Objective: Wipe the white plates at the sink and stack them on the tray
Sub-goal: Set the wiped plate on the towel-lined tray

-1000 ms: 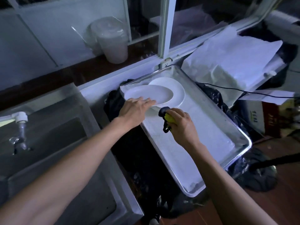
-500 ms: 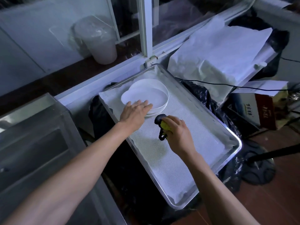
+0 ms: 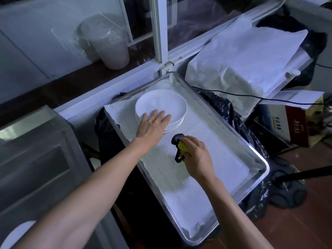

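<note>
Since the earlier frames, the upper plate has been lowered from its tilt and now lies flat and centred on the stack, and the fingers of the left hand have been straightened over it.

From the head view, the stack of white plates [image 3: 161, 103] is seen at the far end of the tray [image 3: 258, 157], resting on the white liner [image 3: 179, 186] that covers the tray floor. The left hand [image 3: 152, 124] is laid flat, fingers extended, on the near rim of the top plate; nothing is gripped by it. The right hand [image 3: 195, 157] is held over the liner just beside the stack, its fingers curled round a yellow and black sponge [image 3: 180, 147].

The plates are judged to be stiff, glazed and breakable, fairly heavy once stacked, and slippery if still damp. A hold is best taken at the raised rim, thumb above and fingers beneath, and each plate should be lowered flat rather than dropped. A pale round shape at the lower left edge [image 3: 17, 234] may be another plate, though it cannot be told for certain.
</note>
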Available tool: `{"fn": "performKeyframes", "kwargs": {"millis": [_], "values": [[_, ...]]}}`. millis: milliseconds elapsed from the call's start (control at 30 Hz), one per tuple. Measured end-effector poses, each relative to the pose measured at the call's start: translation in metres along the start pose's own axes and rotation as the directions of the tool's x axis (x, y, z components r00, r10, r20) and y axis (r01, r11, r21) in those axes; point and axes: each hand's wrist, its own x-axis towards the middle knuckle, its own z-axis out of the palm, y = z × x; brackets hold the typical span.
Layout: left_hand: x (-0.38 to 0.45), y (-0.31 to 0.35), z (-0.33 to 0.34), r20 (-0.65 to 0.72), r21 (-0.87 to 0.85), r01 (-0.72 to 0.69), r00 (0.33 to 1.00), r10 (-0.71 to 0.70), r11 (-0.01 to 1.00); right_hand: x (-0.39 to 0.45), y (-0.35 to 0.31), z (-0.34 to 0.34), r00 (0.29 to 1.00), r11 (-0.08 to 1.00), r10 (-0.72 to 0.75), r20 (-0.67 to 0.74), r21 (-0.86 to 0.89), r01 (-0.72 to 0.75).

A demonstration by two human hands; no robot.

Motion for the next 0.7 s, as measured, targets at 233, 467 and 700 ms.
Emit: {"fn": "performKeyframes", "kwargs": {"millis": [233,467,700], "values": [[0.004,-0.005,0.014,0.093,-0.044,0.001,0.996,0.003,0.999,0.003,0.006,0.004,1.0,1.0,0.024,0.013,0.005,-0.024],[0.005,-0.004,0.017,0.098,-0.09,-0.015,0.995,0.024,0.996,0.005,0.007,0.006,0.999,0.999,0.046,0.009,0.012,-0.046],[-0.008,-0.007,0.013,0.049,-0.169,-0.035,0.998,0.044,0.985,0.002,-0.002,0.01,0.999,0.999,0.037,-0.003,0.015,-0.037]]}}
